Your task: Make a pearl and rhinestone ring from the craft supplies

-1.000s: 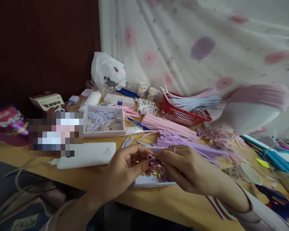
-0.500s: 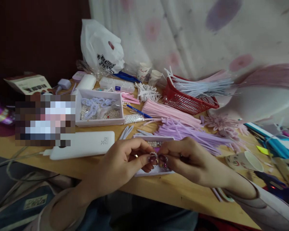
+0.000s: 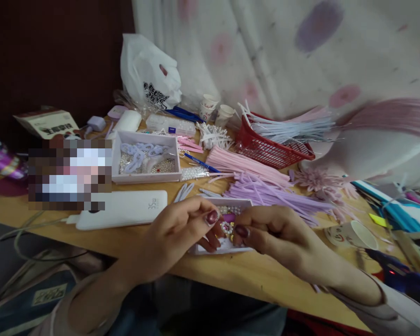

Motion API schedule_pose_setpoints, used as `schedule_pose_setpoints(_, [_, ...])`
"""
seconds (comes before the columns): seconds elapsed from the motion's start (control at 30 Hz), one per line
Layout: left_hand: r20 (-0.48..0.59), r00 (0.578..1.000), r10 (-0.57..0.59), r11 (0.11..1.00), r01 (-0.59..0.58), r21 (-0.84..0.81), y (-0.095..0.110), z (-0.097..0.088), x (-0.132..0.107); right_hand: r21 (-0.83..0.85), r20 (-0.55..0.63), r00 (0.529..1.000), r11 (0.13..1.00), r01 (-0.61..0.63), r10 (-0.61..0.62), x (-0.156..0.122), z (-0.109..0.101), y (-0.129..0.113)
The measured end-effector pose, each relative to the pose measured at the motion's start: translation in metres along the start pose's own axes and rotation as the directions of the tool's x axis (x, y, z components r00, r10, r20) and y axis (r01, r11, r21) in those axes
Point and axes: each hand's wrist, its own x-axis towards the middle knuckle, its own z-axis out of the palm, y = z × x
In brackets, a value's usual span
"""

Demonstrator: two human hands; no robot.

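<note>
My left hand (image 3: 182, 233) is closed, thumb pressed to the index finger; what it holds, if anything, is too small to make out. My right hand (image 3: 283, 235) pinches a small beaded piece (image 3: 227, 227) of white pearls with gold bits at its fingertips. The piece sits between the two hands, close to the left fingers. Beneath them on the table lies a shallow white box (image 3: 243, 202) with pearl beads and a purple item inside, partly hidden by my hands.
Behind are purple pipe cleaners (image 3: 276, 193), pink pipe cleaners (image 3: 248, 165) and a red basket (image 3: 273, 149). To the left lie a white power bank (image 3: 126, 210) and a larger white box (image 3: 147, 177) of beads. A paper cup (image 3: 352, 235) and a glue gun (image 3: 397, 275) are at right.
My hands have drawn slightly apart at the fingertips. The left thumb has moved up and left, and the beaded piece shows more plainly beside the right fingers.
</note>
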Motion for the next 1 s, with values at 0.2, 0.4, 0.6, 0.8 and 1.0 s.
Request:
schedule_pose_setpoints(0.2, [0.074, 0.997, 0.036, 0.998, -0.032, -0.060, 0.001, 0.003, -0.001, -0.200, 0.032, 0.992, 0.971, 0.129, -0.125, -0.007, 0.002, -0.012])
schedule_pose_setpoints(0.4, [0.027, 0.881, 0.472, 0.732, -0.408, 0.546, -0.002, -0.001, -0.008, 0.245, 0.003, 1.000, 0.969, -0.022, 0.022, 0.000, 0.007, -0.005])
schedule_pose_setpoints(0.6, [-0.064, 0.901, 0.429, 0.830, -0.365, 0.423, -0.006, -0.001, -0.010, 0.410, 0.026, 0.999, 0.911, -0.047, 0.040, -0.003, 0.009, 0.002])
schedule_pose_setpoints(0.8, [0.038, 0.999, 0.002, 0.997, 0.001, -0.071, 0.004, 0.005, -0.006, -0.099, -0.003, 0.989, 0.985, 0.145, -0.146, -0.011, 0.003, -0.014])
schedule_pose_setpoints(1.0, [0.060, 0.996, 0.065, 0.995, -0.060, -0.078, 0.003, 0.006, -0.007, -0.089, 0.002, 0.987, 0.983, 0.163, -0.163, -0.008, 0.006, -0.015])
